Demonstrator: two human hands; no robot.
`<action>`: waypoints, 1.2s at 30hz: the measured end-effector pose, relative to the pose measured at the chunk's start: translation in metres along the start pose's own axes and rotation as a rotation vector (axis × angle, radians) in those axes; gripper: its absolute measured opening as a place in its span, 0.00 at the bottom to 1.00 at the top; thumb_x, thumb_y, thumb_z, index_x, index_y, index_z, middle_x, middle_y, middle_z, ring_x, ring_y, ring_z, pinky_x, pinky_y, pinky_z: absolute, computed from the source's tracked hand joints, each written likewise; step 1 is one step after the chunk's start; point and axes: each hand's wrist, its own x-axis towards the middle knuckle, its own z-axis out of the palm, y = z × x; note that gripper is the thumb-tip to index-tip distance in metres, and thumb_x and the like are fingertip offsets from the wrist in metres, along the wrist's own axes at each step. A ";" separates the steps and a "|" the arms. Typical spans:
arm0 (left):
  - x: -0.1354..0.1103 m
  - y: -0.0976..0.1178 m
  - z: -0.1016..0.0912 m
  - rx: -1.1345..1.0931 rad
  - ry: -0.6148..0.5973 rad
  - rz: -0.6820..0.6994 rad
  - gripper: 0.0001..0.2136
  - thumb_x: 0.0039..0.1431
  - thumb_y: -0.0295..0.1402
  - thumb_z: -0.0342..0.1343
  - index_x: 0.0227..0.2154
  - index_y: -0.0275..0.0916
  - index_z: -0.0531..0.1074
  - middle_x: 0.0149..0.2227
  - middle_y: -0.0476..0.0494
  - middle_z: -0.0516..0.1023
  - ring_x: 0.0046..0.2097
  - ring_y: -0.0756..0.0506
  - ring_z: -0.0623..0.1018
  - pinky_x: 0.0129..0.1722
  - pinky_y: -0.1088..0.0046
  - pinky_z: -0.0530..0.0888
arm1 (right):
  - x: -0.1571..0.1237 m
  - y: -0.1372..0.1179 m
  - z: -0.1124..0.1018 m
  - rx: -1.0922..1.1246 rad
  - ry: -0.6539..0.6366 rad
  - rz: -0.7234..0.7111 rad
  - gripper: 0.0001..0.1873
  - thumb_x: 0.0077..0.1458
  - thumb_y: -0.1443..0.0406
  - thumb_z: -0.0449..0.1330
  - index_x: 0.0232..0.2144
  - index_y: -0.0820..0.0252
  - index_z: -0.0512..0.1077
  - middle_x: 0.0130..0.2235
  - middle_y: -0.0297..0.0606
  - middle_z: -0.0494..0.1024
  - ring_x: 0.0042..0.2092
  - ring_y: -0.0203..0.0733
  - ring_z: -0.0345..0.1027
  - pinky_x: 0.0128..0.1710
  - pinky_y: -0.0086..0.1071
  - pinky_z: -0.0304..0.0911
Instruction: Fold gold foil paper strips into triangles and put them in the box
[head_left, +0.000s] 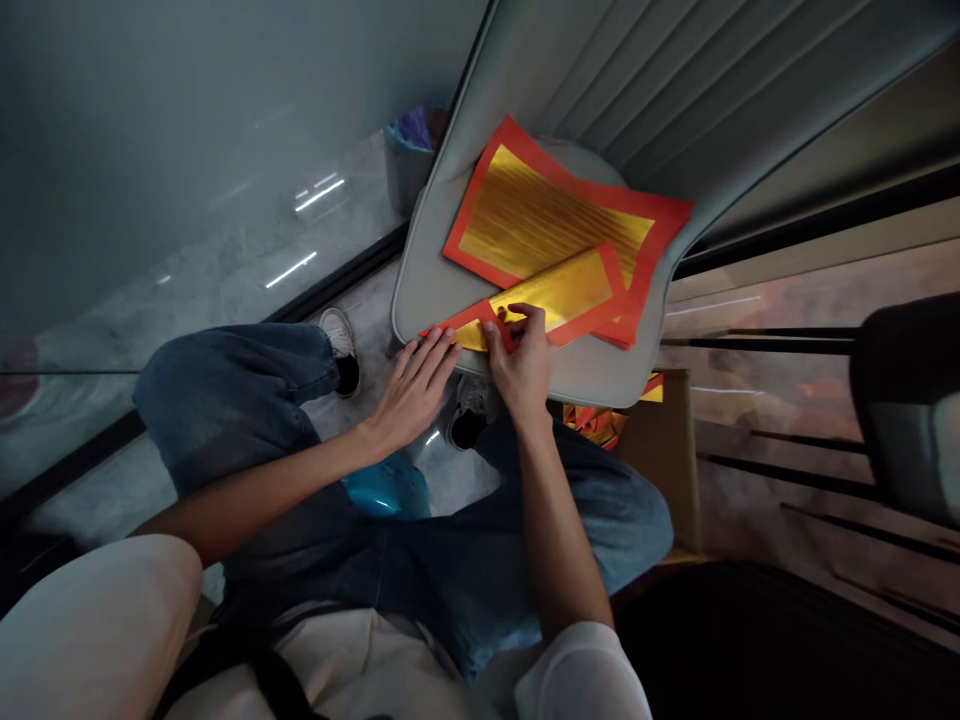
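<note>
The right hand [521,365] has its fingers pinched on a sheet of gold paper [555,295], red-bordered and creased into a long strip. The left hand [411,390] lies open, fingers spread, its fingertips against the strip's red end just left of that pinch. Beyond the fingers, a second sheet [547,215] lies flat on a grey padded board [431,300].

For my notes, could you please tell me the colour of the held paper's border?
Orange-red border, best seen in the head view.
</note>
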 end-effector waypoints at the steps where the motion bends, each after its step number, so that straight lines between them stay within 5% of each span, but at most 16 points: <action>1: 0.000 0.000 0.000 -0.001 -0.001 0.002 0.38 0.72 0.26 0.49 0.80 0.31 0.40 0.81 0.31 0.46 0.81 0.36 0.46 0.80 0.48 0.53 | 0.000 0.000 0.000 0.001 -0.003 0.001 0.18 0.68 0.52 0.65 0.52 0.54 0.69 0.35 0.36 0.77 0.35 0.45 0.74 0.37 0.40 0.70; 12: 0.002 -0.002 -0.001 -0.021 0.002 0.008 0.39 0.71 0.25 0.48 0.80 0.31 0.37 0.81 0.31 0.46 0.81 0.36 0.46 0.80 0.46 0.52 | -0.001 0.003 -0.001 0.038 -0.021 0.023 0.18 0.68 0.53 0.66 0.52 0.53 0.69 0.34 0.34 0.75 0.34 0.44 0.72 0.37 0.40 0.69; 36: 0.000 -0.002 -0.005 0.008 -0.011 -0.030 0.36 0.70 0.24 0.49 0.79 0.34 0.47 0.81 0.34 0.48 0.81 0.37 0.46 0.80 0.47 0.51 | -0.001 0.002 0.000 0.012 -0.008 0.012 0.16 0.68 0.54 0.65 0.51 0.53 0.69 0.34 0.34 0.76 0.35 0.44 0.74 0.37 0.40 0.69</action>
